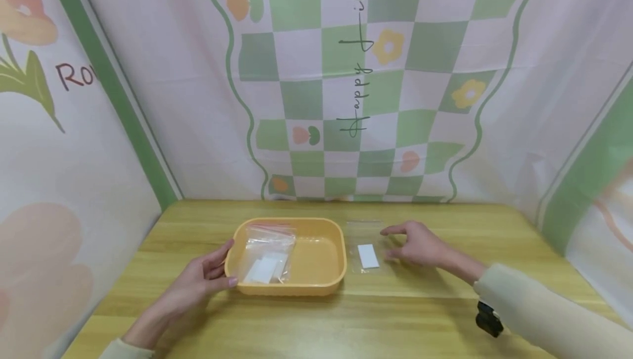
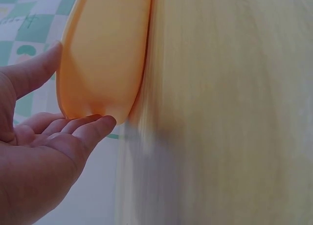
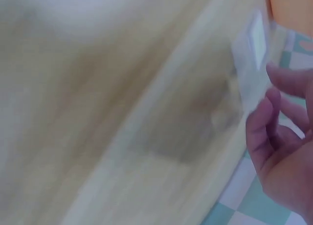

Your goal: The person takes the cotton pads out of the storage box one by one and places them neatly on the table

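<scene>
A yellow-orange plastic tray (image 1: pixel 316 257) with rounded corners stands on the table. My left hand (image 1: pixel 200 279) holds its left end, thumb at the front corner and fingers against the side wall; the left wrist view shows the fingers (image 2: pixel 93 129) at that wall. Clear zip-lock bags (image 1: pixel 269 249) with white flat pieces inside lie overlapped in the tray's left half. Right of the tray, another clear zip-lock bag (image 1: pixel 366 238) with a white rectangular piece lies flat on the table. My right hand (image 1: pixel 415 244) hovers beside that bag's right edge, thumb and fingers apart, holding nothing.
The wooden table (image 1: pixel 395 320) ends at the back against a hanging cloth (image 1: pixel 341 73) with green checks and flowers. More printed cloth hangs at the left and right sides. A black device (image 1: pixel 488 319) is strapped at my right wrist.
</scene>
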`<state>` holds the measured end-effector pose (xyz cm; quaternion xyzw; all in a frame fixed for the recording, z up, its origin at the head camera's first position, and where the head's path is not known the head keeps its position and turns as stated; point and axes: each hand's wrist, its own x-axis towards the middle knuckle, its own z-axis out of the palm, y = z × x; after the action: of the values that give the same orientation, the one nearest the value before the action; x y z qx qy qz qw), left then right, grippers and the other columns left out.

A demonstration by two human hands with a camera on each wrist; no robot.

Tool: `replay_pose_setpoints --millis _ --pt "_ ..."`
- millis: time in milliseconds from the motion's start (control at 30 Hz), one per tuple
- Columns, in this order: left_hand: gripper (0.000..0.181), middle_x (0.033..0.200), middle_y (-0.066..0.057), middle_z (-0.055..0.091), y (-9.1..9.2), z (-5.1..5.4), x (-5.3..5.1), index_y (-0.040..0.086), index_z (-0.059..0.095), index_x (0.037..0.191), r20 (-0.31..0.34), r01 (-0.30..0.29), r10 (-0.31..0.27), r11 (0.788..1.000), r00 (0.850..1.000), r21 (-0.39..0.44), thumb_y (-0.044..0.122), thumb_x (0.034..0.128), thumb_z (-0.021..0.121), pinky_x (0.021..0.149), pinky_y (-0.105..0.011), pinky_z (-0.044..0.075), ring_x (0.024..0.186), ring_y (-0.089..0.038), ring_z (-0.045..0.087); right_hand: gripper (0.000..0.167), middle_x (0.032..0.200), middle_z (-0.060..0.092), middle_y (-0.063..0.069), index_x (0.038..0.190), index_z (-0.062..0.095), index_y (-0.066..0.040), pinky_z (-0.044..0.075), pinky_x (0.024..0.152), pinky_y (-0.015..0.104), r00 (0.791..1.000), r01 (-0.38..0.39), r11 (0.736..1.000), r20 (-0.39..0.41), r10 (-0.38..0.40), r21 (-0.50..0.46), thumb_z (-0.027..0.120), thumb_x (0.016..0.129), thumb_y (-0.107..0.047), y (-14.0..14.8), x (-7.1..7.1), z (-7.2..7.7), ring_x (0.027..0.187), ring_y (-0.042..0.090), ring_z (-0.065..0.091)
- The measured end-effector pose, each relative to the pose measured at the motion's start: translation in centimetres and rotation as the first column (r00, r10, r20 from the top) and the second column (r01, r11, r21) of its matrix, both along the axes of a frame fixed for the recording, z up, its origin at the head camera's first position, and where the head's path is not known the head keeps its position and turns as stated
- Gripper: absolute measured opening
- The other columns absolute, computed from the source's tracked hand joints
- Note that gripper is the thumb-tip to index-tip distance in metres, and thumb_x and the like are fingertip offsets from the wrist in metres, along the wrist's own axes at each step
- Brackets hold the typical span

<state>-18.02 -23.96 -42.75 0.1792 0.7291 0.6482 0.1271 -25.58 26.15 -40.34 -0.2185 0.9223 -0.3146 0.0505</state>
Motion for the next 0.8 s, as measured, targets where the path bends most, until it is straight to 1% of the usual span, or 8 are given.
replay_pose_setpoints --millis 67,200,300,367,433,533,700,800 --pt "0.087 0.166 -0.033 0.011 0.0 0.1 0.1 -0.013 0.01 0.161 -0.001 -0.002 0.002 1.0 1.0 -0.001 -0.002 0.0993 0.069 0.105 -0.026 0.05 0.146 -0.054 0.029 0.051 0.128 0.069 0.028 0.131 0.069 0.007 0.044 0.038 0.026 1.0 0.016 1.0 0.008 -0.016 -0.026 0.086 0.085 -0.011 0.0 0.5 0.0 0.04 0.009 0.036" --pt "0.086 0.166 -0.033 0.011 -0.1 0.1 0.1 -0.014 0.01 0.161 -0.006 0.002 -0.002 1.0 1.0 0.009 -0.002 0.0996 0.069 0.105 -0.027 0.051 0.146 -0.054 0.029 0.041 0.121 0.073 0.025 0.123 0.074 0.005 0.045 0.048 0.024 0.998 0.034 0.999 -0.059 -0.034 -0.01 0.084 0.085 -0.008 -0.2 1.4 0.3 0.041 0.003 0.028" --pt "0.086 0.166 -0.033 0.011 -0.2 0.1 0.1 -0.014 0.01 0.161 -0.005 0.004 -0.004 1.0 1.0 0.018 -0.002 0.0995 0.069 0.105 -0.028 0.051 0.146 -0.055 0.029 0.033 0.115 0.076 0.019 0.118 0.077 0.002 0.047 0.051 0.026 0.995 0.054 0.998 -0.086 -0.055 -0.017 0.082 0.087 -0.008 -0.9 2.1 0.9 0.044 0.005 0.034" --pt "0.086 0.166 -0.033 0.011 -0.2 0.0 0.0 -0.013 0.01 0.161 0.004 0.002 -0.002 1.0 1.0 0.015 -0.003 0.0994 0.069 0.106 -0.028 0.051 0.146 -0.054 0.029 0.028 0.109 0.078 0.013 0.116 0.078 0.001 0.047 0.051 0.026 0.994 0.065 0.997 -0.087 -0.068 -0.041 0.08 0.089 -0.009 -1.6 2.5 1.5 0.053 0.008 0.047" --pt "0.086 0.167 -0.032 0.01 -0.2 -0.1 0.0 -0.013 0.01 0.161 0.009 0.001 -0.001 1.0 1.0 0.01 -0.003 0.0992 0.069 0.106 -0.028 0.05 0.147 -0.053 0.028 0.025 0.104 0.078 0.007 0.115 0.078 -0.001 0.049 0.058 0.026 0.993 0.07 0.996 -0.094 -0.075 -0.06 0.079 0.091 -0.01 -2.5 3.0 2.4 0.067 0.012 0.058" --pt "0.087 0.167 -0.032 0.01 -0.2 -0.1 0.0 -0.013 0.01 0.162 0.015 -0.003 0.003 1.0 1.0 0.004 -0.003 0.0989 0.069 0.106 -0.027 0.05 0.147 -0.053 0.028 0.022 0.099 0.078 0.002 0.114 0.079 -0.003 0.05 0.063 0.026 0.992 0.073 0.993 -0.1 -0.082 -0.093 0.076 0.093 -0.01 -4.2 3.6 3.7 0.077 0.016 0.063" --pt "0.087 0.167 -0.032 0.01 -0.2 -0.2 0.1 -0.012 0.01 0.162 0.015 -0.004 0.004 1.0 1.0 0.004 -0.003 0.0987 0.069 0.106 -0.027 0.05 0.147 -0.053 0.028 0.011 0.093 0.077 0.0 0.105 0.081 -0.009 0.047 0.051 0.026 0.991 0.07 0.986 -0.101 -0.086 -0.15 0.075 0.096 -0.011 -7.2 3.7 5.4 0.061 0.015 0.057" --pt "0.088 0.167 -0.032 0.01 -0.1 -0.3 0.1 -0.012 0.01 0.162 0.012 -0.007 0.007 1.0 1.0 0.0 -0.002 0.0985 0.07 0.106 -0.028 0.05 0.147 -0.053 0.029 0.006 0.088 0.076 -0.001 0.1 0.08 -0.01 0.048 0.047 0.025 0.995 0.027 0.981 -0.087 -0.045 -0.193 0.076 0.096 -0.013 -8.9 3.4 5.8 0.055 0.014 0.057"
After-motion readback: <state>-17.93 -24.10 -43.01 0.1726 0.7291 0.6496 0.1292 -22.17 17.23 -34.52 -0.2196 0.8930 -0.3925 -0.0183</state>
